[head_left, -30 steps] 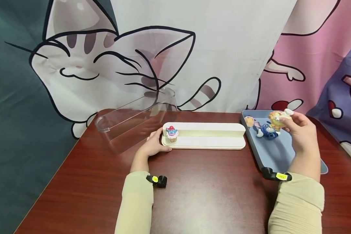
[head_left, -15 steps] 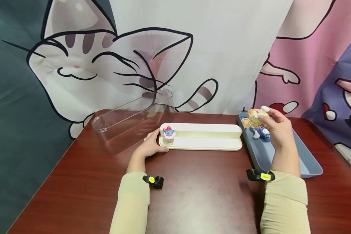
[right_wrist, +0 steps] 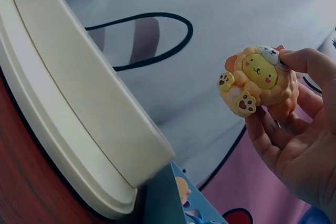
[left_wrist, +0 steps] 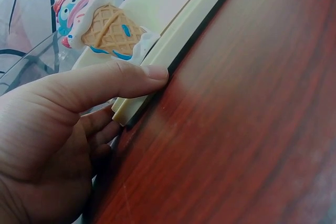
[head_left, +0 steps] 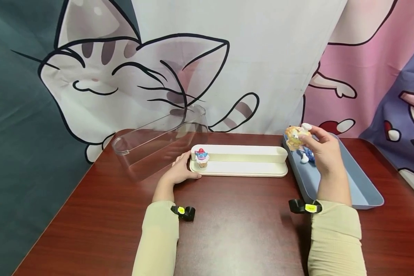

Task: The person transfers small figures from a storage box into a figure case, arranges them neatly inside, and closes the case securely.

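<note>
Yellow figure is in the right hand, pinched: thumb on the white piece at its head, fingers underneath. Body sticks out past the fingertips, away from the palm, touching nothing else. Blue tray lies below this grip; white stand is to its left, near end just beside.

Handling, judged by looks: light, stiff molded plastic, smooth, so a bit slippery; lumpy mane should help grip. Probably not very fragile; paint could scuff. Best hold: mane sides or the back, leaving face and paws free.

Direction: in the right wrist view, the face looks toward the camera. Compact, nearly round, weak long axis; head-to-paws line slants from the thumb down and away from the palm.

Left hand grips the stand's left end, thumb along the front edge; the stand's long axis runs from there toward the right hand.
</note>
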Tool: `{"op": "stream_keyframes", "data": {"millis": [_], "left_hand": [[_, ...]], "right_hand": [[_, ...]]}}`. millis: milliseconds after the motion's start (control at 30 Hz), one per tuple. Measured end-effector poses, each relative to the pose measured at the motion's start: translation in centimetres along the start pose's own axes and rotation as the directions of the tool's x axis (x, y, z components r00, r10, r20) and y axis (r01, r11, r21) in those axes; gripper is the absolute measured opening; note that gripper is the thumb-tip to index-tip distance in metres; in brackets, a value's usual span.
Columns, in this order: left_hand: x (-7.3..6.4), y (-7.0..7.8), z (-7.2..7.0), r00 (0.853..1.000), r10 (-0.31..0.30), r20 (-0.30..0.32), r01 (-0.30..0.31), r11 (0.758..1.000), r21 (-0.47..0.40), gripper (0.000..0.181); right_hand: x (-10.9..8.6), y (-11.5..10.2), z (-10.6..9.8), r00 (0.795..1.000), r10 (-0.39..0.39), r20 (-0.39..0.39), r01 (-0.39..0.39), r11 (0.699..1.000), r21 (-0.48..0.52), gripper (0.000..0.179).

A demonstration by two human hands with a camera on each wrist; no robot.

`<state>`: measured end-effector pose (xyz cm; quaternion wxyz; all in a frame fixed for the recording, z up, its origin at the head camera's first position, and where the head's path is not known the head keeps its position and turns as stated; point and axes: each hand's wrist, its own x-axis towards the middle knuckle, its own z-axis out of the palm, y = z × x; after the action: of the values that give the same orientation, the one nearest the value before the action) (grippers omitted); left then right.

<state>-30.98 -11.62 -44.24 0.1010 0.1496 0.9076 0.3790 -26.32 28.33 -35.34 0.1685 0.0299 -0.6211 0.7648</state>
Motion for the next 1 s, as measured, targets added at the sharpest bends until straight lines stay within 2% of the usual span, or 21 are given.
{"op": "stream_keyframes", "data": {"millis": [167,400,700,900,1000], "left_hand": [[0.1,-0.1,-0.1,1.0,0.0,-0.008,0.0,1.0,-0.004,0.098],[0.0,0.1,0.0,1.0,0.007,-0.01,-0.007,1.0,-0.005,0.098],[-0.2,0.2,-0.2,1.0,0.007,-0.015,-0.007,1.0,-0.013,0.097],[-0.2,0.3,-0.2,1.0,-0.002,-0.013,0.002,1.0,-0.006,0.098],[0.0,0.4,-0.1,1.0,-0.004,-0.004,0.004,1.0,-0.007,0.098]], "right_hand": [[0.2,0.1,1.7,0.999,-0.017,0.052,0.016,1.0,0.017,0.024],[0.4,0.0,4.4,0.991,-0.027,0.131,0.034,0.998,-0.053,0.023],[0.1,0.7,5.3,0.983,0.003,0.183,0.003,0.999,-0.035,0.024],[0.0,1.1,6.4,0.978,0.046,0.203,-0.022,0.993,-0.119,0.024],[0.0,1.3,6.8,0.975,0.052,0.218,-0.024,0.991,-0.128,0.025]]}}
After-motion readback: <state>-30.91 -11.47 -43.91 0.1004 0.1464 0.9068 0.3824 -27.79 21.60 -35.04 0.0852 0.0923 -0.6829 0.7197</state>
